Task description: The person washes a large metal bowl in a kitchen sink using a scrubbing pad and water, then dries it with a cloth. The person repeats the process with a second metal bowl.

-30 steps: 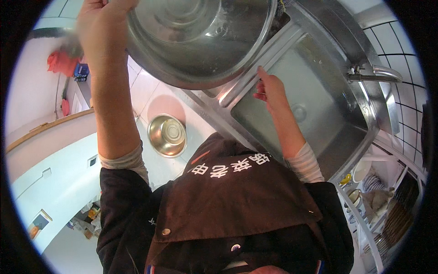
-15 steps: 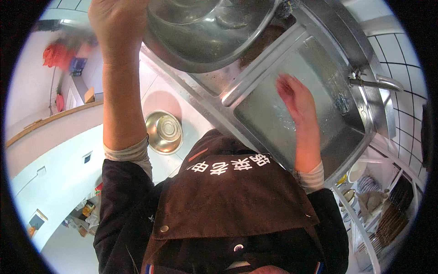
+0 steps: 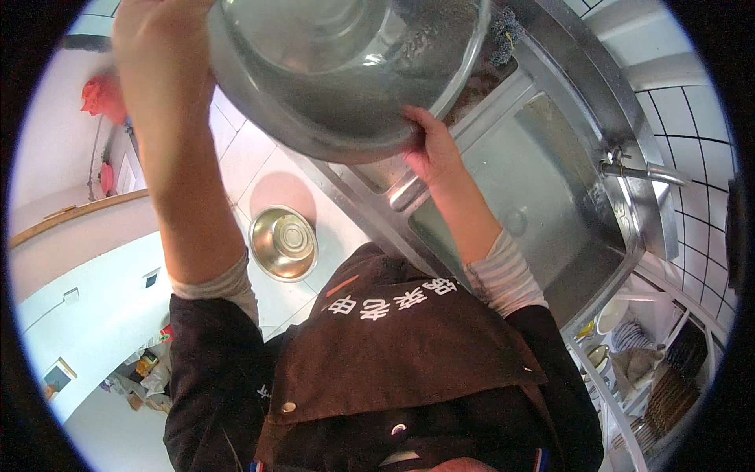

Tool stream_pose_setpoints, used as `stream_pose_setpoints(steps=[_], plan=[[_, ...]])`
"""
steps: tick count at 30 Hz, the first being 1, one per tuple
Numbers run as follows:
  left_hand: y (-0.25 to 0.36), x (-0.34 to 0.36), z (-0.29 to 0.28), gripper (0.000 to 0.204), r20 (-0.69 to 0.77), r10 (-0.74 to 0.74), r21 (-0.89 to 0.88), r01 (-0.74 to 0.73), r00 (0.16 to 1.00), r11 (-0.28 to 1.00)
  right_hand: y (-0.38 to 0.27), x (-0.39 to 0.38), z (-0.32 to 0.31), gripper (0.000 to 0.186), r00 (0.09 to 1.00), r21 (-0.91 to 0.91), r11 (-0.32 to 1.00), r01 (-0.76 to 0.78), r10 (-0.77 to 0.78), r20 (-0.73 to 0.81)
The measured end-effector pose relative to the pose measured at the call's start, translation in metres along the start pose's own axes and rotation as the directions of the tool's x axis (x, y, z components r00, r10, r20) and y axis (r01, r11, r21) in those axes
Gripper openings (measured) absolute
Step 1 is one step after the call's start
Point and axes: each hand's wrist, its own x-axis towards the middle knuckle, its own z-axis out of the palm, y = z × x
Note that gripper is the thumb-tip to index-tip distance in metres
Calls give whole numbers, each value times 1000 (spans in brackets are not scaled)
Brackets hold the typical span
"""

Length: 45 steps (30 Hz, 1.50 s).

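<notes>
A large shiny steel basin is held tilted above the left part of the sink. My right hand is closed on its near right rim, with the thumb showing on the inner side and the fingers mostly behind. At the basin's left edge is my left hand, which appears closed on the rim; its fingers are cut off by the top of the picture. Wet streaks and glints show inside the basin, but how much water it contains is unclear.
The steel sink has a divider and a wall tap on the right. A scouring pad lies near the back. A smaller metal bowl stands on the tiled floor. A white rack with dishes stands lower right.
My right hand has moved left from over the right sink bowl and taken hold of the basin. The basin and my left hand have shifted left, and the basin now tilts more toward me.
</notes>
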Motion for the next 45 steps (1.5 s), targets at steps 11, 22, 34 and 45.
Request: stream_pose_setpoints(steps=[11,22,34,45], plan=[[-60,-113,-9,24,-287,-76,386,188,955,903,74,-45,40,20,955,250,939,-238,273,-118],[-53,-19,-60,12,-91,-123,402,149,988,903,-65,-153,-87,32,927,-938,347,-20,-344,-148],[-33,-31,14,17,-19,-33,445,38,999,895,-90,-116,-83,25,957,-382,900,207,-267,-110],[-20,-29,6,10,31,61,461,-68,998,885,-191,-118,-254,32,544,-926,-88,-367,-828,-137]])
